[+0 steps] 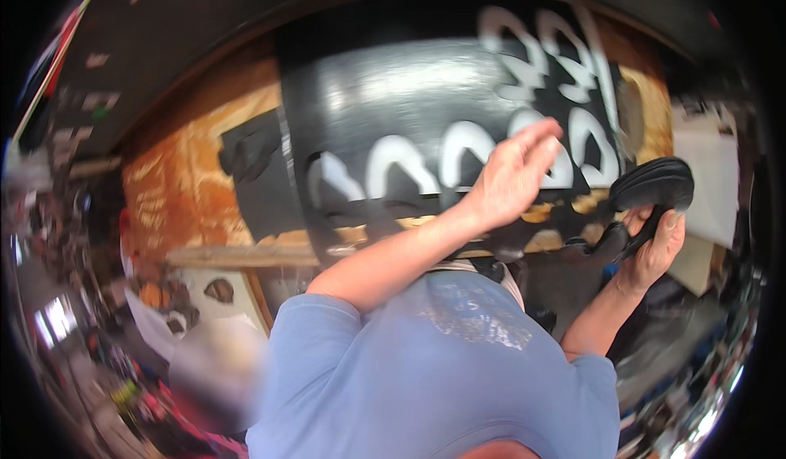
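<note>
A shiny black sheet (385, 74) lies over the bench in front of me, with several white horseshoe-shaped areas (399, 164) along its near edge and far right corner. Whether these are holes or separate pieces, I cannot tell. Above the near row, toward the right, my left hand (516, 172) is stretched out and slightly blurred, with nothing seen in it. At the bench's right end my right hand (659, 246) grips a thick stack of curved black cut pieces (653, 184). One black piece hangs lower, beside the fingers.
The worn wooden bench (188, 180) shows to the left, with a smaller dark sheet (260, 172) on it. Jagged black scraps hang along its near edge. A white panel (708, 185) stands at the right. A pale board (219, 295) with dark scraps is at the lower left.
</note>
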{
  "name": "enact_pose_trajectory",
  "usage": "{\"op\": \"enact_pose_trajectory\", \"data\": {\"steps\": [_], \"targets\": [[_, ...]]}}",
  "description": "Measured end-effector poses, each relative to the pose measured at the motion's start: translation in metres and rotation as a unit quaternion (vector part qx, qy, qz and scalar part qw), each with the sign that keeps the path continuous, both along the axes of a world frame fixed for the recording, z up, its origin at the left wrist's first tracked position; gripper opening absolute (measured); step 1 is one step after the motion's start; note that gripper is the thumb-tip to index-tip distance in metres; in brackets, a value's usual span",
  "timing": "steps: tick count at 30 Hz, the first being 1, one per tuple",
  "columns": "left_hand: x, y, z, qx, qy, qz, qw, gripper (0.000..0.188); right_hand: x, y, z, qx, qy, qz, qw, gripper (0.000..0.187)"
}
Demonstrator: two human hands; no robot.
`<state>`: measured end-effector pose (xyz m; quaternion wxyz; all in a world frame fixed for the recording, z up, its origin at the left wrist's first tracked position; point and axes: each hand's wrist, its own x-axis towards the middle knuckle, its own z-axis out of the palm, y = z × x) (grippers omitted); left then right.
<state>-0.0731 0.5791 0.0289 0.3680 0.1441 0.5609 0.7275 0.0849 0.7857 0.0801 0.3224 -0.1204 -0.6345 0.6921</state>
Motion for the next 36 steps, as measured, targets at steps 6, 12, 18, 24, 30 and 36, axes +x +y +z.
{"op": "enact_pose_trajectory", "data": {"steps": [6,12,18,24,30,36], "targets": [[-0.037,-0.173,0.009,-0.116,0.229,0.296,0.920,0.024,-0.090,-0.065,-0.002,0.004,-0.134,0.203,0.970,0.049],[-0.106,-0.358,-0.022,-0.519,0.337,0.340,0.709,0.048,-0.167,-0.140,0.009,0.053,-0.189,0.365,0.910,0.033],[-0.158,-0.375,-0.045,-0.487,0.501,0.142,0.702,0.053,-0.214,-0.215,-0.006,0.100,-0.229,0.445,0.860,0.023],[-0.173,-0.364,-0.033,-0.469,0.502,0.144,0.712,0.033,-0.208,-0.241,-0.015,0.140,-0.236,0.409,0.870,0.026],[-0.185,-0.378,-0.018,-0.385,0.480,0.197,0.763,0.017,-0.197,-0.243,-0.008,0.069,-0.198,0.365,0.907,0.027],[-0.171,-0.386,-0.004,-0.223,0.182,0.308,0.907,0.025,-0.195,-0.258,-0.005,0.016,-0.129,0.362,0.923,0.031]]}}
